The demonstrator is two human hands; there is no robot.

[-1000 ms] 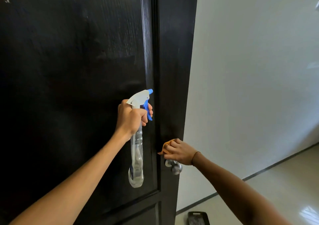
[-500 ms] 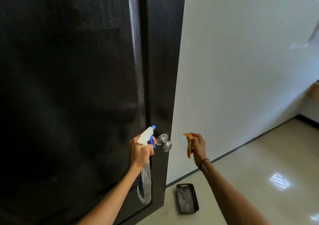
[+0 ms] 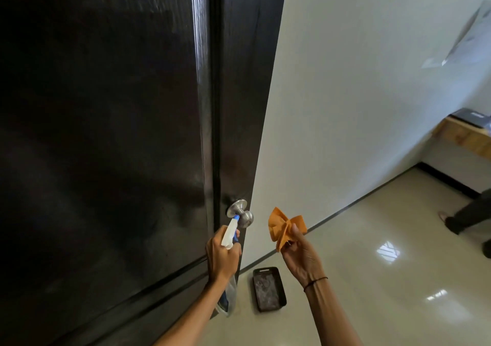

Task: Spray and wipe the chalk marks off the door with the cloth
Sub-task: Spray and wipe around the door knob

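Your left hand has its grip wrapped round the neck of the spray bottle, whose white and blue head points up toward the steel door knob at 12 o'clock from it; the clear body hangs below your wrist. Your right hand, palm up, pinches the orange cloth, which fans out crumpled above your fingers, clear of the door. The dark door fills the view from 9 to 12 o'clock, its surface glossy. A dark tray lies on the tiled floor at 6 o'clock, between your forearms.
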